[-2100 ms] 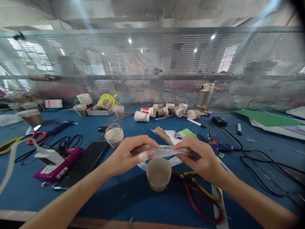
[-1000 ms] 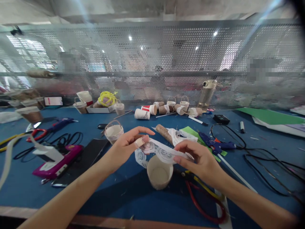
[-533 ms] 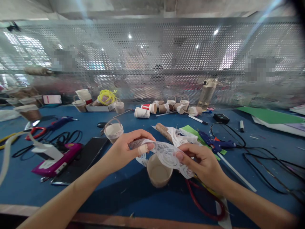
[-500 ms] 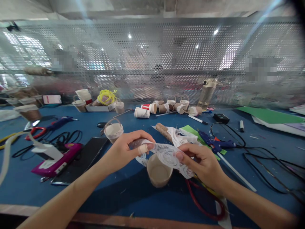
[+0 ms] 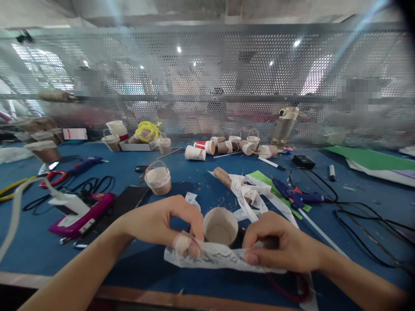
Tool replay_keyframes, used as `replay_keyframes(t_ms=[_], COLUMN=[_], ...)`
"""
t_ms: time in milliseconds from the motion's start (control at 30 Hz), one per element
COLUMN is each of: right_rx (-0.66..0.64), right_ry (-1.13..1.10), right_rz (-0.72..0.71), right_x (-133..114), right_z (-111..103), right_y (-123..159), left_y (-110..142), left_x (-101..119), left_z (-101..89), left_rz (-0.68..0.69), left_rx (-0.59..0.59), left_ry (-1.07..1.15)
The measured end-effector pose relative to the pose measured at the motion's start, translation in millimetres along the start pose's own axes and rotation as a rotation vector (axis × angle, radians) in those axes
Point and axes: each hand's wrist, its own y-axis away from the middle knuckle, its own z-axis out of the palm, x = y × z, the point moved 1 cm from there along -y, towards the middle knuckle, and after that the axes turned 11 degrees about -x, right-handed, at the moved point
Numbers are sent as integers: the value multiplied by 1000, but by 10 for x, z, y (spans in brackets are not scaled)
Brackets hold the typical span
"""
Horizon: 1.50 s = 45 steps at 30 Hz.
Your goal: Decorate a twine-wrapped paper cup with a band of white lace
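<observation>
A strip of white lace [image 5: 223, 258] is stretched sideways between both hands, low over the table's near side. My left hand [image 5: 175, 226] pinches it near its left end, with a light bandage round the thumb. My right hand [image 5: 275, 242] pinches it further right. Just behind the strip stands a beige cup [image 5: 220, 225], its lower front hidden by the lace. A finished-looking little bucket [image 5: 158, 179] with a lace rim and a handle stands beyond my left hand. More lace [image 5: 241, 198] lies beside a twine-wrapped roll [image 5: 222, 177].
A blue glue gun [image 5: 293, 194] with its black cable lies right. On the left are a purple power strip [image 5: 81, 218], a black flat object [image 5: 129, 203] and red-handled pliers [image 5: 53, 177]. Paper cups [image 5: 195, 153] and small buckets line the back. Red scissor handles [image 5: 292, 289] show at the front right.
Both hands have brought the lace down and toward me, from above the cup to in front of it. The strip is now pulled out straight, and the cup's opening is uncovered.
</observation>
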Motion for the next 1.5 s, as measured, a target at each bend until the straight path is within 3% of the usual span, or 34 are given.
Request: replay_keyframes(t_ms=[100,267,400,567,1000,1200,1500], right_rx=[-80,-47,-40,-50,-109,-125,50], right_ry=[0,24,89,132,-9,22,-32], right_rz=[-5,70,30,79,137,73,226], right_x=[26,40,37,88,77,79,227], right_z=[9,25,3,-54,-80,-84,-96], right_y=[-3,23,49,59,58,44,0], left_y=[-15,-41,-40,-42,-35,-42,-85], left_x=[-8,-25,-58,-104,-55,-66,-110], left_z=[-1,-13,-29,-43,-41,-35,-42], left_rz=[-53,-170,-231,-252,-284,-279,-254], left_rx=[-63,-91,-81,-72,-140,-156,-88], left_ry=[-12,-70,-135,-263,-204,-229,-233])
